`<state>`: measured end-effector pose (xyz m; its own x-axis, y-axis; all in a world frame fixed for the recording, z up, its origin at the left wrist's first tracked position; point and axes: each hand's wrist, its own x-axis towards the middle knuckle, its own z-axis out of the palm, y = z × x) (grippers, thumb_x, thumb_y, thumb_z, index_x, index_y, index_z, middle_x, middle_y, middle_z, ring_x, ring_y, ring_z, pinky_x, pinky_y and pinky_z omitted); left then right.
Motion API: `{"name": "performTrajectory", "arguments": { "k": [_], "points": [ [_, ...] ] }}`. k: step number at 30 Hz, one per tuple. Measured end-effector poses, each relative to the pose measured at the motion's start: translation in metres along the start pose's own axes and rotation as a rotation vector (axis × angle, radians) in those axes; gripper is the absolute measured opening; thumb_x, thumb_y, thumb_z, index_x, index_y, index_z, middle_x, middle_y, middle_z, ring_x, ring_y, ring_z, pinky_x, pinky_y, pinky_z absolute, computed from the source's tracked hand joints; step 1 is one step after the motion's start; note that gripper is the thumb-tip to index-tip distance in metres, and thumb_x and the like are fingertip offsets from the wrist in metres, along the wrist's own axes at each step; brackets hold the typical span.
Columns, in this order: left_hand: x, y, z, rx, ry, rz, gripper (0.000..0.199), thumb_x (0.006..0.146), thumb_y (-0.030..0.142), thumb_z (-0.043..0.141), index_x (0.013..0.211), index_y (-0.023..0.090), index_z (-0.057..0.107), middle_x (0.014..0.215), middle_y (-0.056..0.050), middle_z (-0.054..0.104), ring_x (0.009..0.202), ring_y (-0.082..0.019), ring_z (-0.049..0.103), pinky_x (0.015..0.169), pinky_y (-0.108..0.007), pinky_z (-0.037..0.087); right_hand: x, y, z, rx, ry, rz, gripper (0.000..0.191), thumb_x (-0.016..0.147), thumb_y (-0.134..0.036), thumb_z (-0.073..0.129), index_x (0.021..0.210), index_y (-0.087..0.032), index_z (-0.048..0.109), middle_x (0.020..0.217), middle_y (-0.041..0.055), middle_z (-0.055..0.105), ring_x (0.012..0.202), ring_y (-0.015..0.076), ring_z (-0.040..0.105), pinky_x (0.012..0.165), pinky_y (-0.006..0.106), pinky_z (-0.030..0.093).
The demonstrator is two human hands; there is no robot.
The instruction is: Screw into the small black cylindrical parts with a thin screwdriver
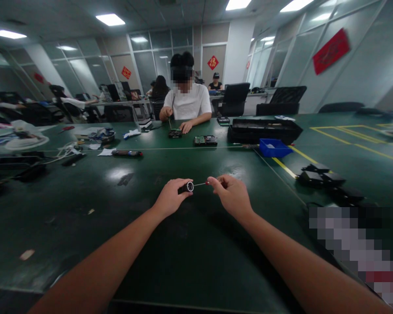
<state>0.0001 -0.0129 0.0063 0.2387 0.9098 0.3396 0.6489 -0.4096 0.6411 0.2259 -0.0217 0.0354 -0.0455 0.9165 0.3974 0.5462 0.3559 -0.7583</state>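
Near the middle of the green table, my left hand point(172, 197) is closed around a small black cylindrical part point(189, 187) with a bright metal ring at its end, which faces right and toward me. My right hand point(233, 195) pinches the red handle of a thin screwdriver point(207, 182). Its metal shaft point(199, 184) points left, and its tip is at or very close to the ringed end; contact cannot be made out. Both hands are held above the tabletop.
Across the green table point(144, 244), a person in a white shirt point(191, 104) works on a circuit board point(174, 133). Another board point(205, 140), a long black tray point(265, 131) and a blue bin point(275, 148) lie ahead. Black boxes point(330, 179) are at right, cables point(65, 151) at left.
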Motion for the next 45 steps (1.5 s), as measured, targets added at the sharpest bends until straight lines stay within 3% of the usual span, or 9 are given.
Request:
{"name": "performTrajectory", "arguments": {
  "k": [4,8,12,17,21,27,35,38,45],
  "points": [
    [0.000,-0.001,0.000,0.037,-0.023,0.015,0.042,0.085,0.022,0.073,0.127,0.026,0.069,0.125,-0.007,0.069,0.118,-0.028,0.060,0.105,-0.045,0.042,-0.001,0.000,0.002,0.148,-0.092,-0.016,0.024,0.095,-0.043,0.057,0.100,-0.023,0.069,0.080,0.0025,0.074,0.074,0.0203,0.070,0.069,0.034,0.051],
    [0.000,-0.001,0.000,0.043,-0.035,0.016,0.042,0.086,0.024,0.073,0.128,0.026,0.068,0.125,-0.007,0.069,0.117,-0.028,0.060,0.104,-0.045,0.043,-0.003,0.001,0.003,0.220,-0.149,-0.036,0.021,0.095,-0.036,0.054,0.106,-0.023,0.067,0.088,0.0031,0.075,0.079,0.0196,0.070,0.071,0.034,0.052],
    [0.000,0.001,0.000,0.043,-0.010,0.005,0.041,0.088,0.024,0.071,0.129,0.025,0.067,0.127,-0.007,0.068,0.119,-0.027,0.060,0.107,-0.045,0.041,-0.002,0.001,0.003,0.160,-0.150,-0.012,0.037,0.101,-0.048,0.044,0.097,-0.022,0.070,0.072,0.0015,0.070,0.066,0.0176,0.065,0.063,0.031,0.047],
    [0.000,0.000,0.000,0.053,-0.018,-0.012,0.041,0.090,0.025,0.069,0.130,0.025,0.065,0.130,-0.007,0.068,0.122,-0.026,0.060,0.112,-0.047,0.038,-0.002,0.002,0.003,0.162,-0.137,-0.032,0.033,0.101,-0.040,0.044,0.121,-0.022,0.063,0.073,-0.0007,0.064,0.068,0.0173,0.062,0.062,0.030,0.045],
    [0.000,0.000,0.000,0.059,-0.022,-0.012,0.041,0.090,0.027,0.069,0.131,0.026,0.065,0.130,-0.006,0.068,0.120,-0.027,0.060,0.113,-0.051,0.036,-0.003,0.003,0.005,0.205,-0.135,-0.010,0.037,0.103,-0.044,0.039,0.110,-0.023,0.068,0.071,-0.0002,0.060,0.067,0.0176,0.059,0.063,0.031,0.045],
    [0.001,0.002,0.002,0.056,-0.039,-0.004,0.042,0.089,0.025,0.070,0.131,0.026,0.065,0.127,-0.006,0.069,0.118,-0.028,0.061,0.111,-0.051,0.039,0.003,0.009,0.015,0.468,0.009,0.113,0.026,0.092,-0.044,0.059,0.101,-0.020,0.065,0.088,0.0055,0.069,0.079,0.0192,0.065,0.077,0.035,0.052],
    [0.006,0.002,-0.003,-0.001,-0.032,0.171,0.040,0.089,0.021,0.070,0.129,0.024,0.066,0.131,-0.006,0.067,0.124,-0.024,0.059,0.113,-0.043,0.040,0.013,0.026,0.022,0.942,0.016,0.451,0.025,0.091,-0.044,0.060,0.083,-0.021,0.064,0.071,0.0025,0.062,0.064,0.0174,0.060,0.074,0.037,0.056],
    [0.009,0.000,-0.002,0.084,-0.073,0.114,0.040,0.088,0.022,0.071,0.128,0.024,0.066,0.127,-0.007,0.068,0.120,-0.026,0.060,0.110,-0.047,0.040,0.015,0.028,0.020,0.857,0.067,0.497,0.023,0.093,-0.041,0.057,0.080,-0.022,0.062,0.070,0.0020,0.060,0.061,0.0165,0.058,0.070,0.036,0.056],
    [0.009,-0.004,0.002,0.102,-0.096,0.058,0.039,0.088,0.023,0.072,0.126,0.022,0.067,0.123,-0.006,0.069,0.114,-0.025,0.062,0.104,-0.042,0.043,0.012,0.024,0.017,0.569,0.145,0.304,0.027,0.094,-0.047,0.053,0.091,-0.022,0.062,0.082,0.0051,0.066,0.073,0.0194,0.063,0.069,0.034,0.053]
  ]
}}
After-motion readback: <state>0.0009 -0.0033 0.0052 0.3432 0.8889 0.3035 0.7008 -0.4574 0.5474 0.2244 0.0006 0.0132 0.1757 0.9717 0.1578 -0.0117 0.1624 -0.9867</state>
